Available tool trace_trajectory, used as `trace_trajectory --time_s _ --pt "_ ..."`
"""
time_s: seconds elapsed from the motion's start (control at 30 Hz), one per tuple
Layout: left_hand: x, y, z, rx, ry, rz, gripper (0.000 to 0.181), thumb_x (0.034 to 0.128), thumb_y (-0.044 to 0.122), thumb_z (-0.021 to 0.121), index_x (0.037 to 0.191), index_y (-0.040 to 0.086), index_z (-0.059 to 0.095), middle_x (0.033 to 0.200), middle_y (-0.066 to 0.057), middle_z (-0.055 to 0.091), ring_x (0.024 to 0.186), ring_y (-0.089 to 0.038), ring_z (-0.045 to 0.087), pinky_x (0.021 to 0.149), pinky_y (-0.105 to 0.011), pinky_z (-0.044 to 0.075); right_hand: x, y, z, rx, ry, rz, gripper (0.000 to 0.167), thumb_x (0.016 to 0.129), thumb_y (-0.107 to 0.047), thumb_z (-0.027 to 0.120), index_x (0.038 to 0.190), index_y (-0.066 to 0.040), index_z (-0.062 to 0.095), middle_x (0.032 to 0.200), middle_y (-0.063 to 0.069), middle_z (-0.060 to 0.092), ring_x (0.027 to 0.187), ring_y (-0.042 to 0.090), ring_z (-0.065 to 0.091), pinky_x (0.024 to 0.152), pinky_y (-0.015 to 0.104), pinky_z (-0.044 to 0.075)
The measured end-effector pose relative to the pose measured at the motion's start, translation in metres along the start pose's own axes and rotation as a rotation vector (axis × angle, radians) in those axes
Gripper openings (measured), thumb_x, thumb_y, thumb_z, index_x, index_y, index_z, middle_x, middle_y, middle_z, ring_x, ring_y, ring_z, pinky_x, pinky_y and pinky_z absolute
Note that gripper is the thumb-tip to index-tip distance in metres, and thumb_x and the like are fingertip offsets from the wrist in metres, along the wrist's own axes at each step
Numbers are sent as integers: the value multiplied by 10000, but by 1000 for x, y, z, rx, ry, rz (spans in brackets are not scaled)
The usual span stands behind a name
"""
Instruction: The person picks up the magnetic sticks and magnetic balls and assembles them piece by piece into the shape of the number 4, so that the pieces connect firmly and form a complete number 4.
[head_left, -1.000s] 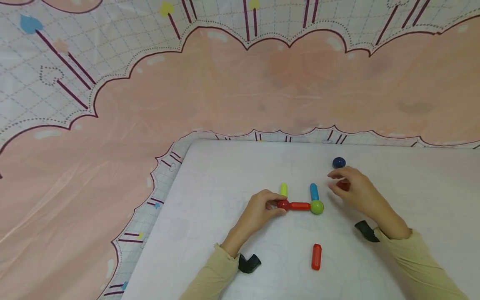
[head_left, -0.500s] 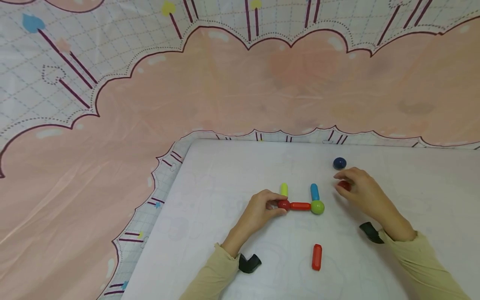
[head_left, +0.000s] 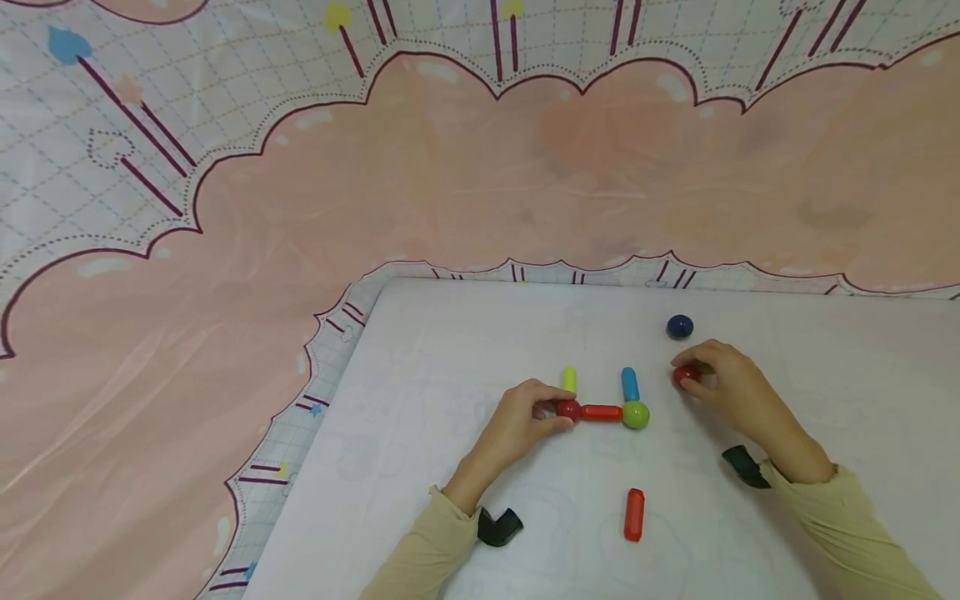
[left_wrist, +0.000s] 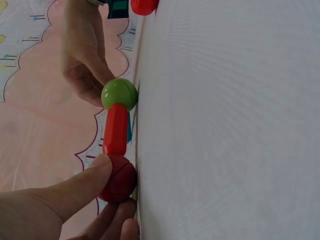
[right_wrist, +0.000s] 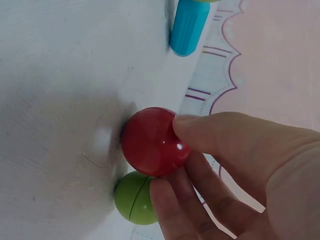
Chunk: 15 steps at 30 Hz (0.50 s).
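In the head view my left hand point(head_left: 517, 421) pinches a red ball point(head_left: 567, 410) between thumb and fingers. A red rod point(head_left: 602, 412) joins that ball to a green ball point(head_left: 636, 415). A yellow-green rod point(head_left: 569, 379) points away from the red ball, and a blue rod point(head_left: 629, 384) from the green one. To the right, my right hand point(head_left: 731, 387) holds another red ball point(right_wrist: 152, 142) by thumb and fingertips, close to the white surface. Just beyond it in the right wrist view sits a seamed green ball point(right_wrist: 135, 198), partly covered by my fingers.
A dark blue ball point(head_left: 679, 326) lies beyond my right hand. A loose red rod point(head_left: 633, 515) lies nearer me on the white tabletop point(head_left: 420, 350). Black pieces point(head_left: 500, 527) sit at both wrists. A patterned pink cloth point(head_left: 480, 183) hangs behind the table.
My right hand has shifted slightly right and toward me, and its fingertips have drawn back around the red ball. My left hand and the joined pieces have stayed put.
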<state>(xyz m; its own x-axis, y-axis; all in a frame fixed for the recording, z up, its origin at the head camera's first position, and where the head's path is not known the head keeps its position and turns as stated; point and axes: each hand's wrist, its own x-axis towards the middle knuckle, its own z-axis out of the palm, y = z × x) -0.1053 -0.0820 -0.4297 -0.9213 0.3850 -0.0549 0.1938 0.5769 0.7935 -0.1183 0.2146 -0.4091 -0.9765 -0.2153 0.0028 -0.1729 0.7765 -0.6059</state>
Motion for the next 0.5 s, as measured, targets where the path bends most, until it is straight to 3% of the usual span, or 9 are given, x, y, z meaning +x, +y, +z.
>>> trace_trajectory --time_s 0.5 --pt "1 -1 0 0 -7 -2 358 828 167 811 1177 143 737 1018 -8 682 844 -77 607 750 -177 503 2 -1 4 -10 17 11 249 828 -6 771 1062 50 706 1022 198 657 933 339 602 862 542 536"
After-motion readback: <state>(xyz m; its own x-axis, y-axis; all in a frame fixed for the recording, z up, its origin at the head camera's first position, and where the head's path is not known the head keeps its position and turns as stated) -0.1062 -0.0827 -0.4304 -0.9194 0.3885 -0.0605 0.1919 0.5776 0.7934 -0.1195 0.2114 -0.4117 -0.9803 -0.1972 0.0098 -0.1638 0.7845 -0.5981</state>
